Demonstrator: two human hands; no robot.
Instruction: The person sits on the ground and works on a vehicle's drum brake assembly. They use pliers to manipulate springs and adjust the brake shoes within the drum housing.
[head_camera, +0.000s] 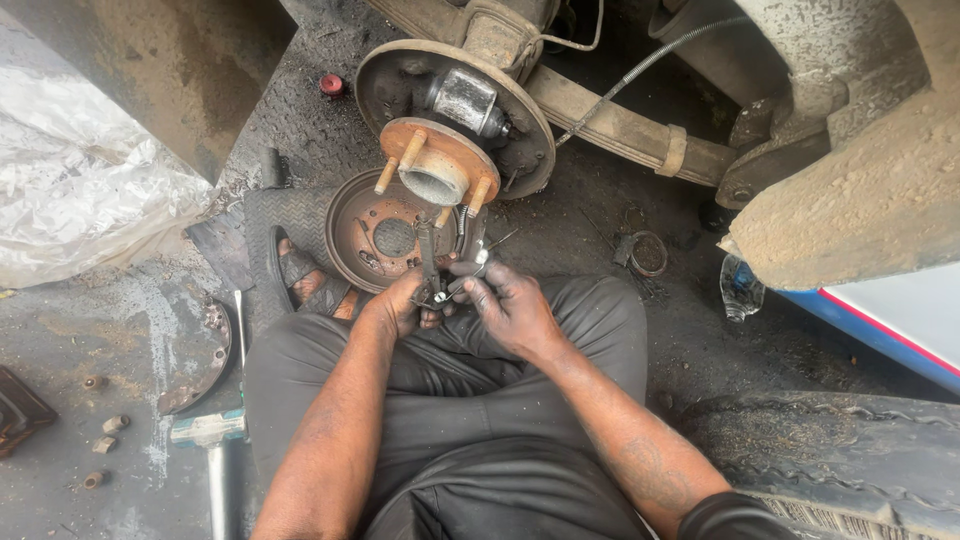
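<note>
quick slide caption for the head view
Seated on the ground, both hands, left hand and right hand, work a small spring part below a rusty wheel hub.

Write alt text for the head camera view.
A seated person's left hand and right hand work a small spring-and-lever brake part beside a rusty brake drum. Above is a studded wheel hub; a hammer lies at left.

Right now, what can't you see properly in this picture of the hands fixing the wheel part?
All in the head view:
- The small metal piece between the left hand and right hand: too small and covered by fingers to tell its kind.
- The brake drum on the ground: partly behind the hands and the wheel hub.
- The hammer: its handle is cut off by the bottom edge.
</note>
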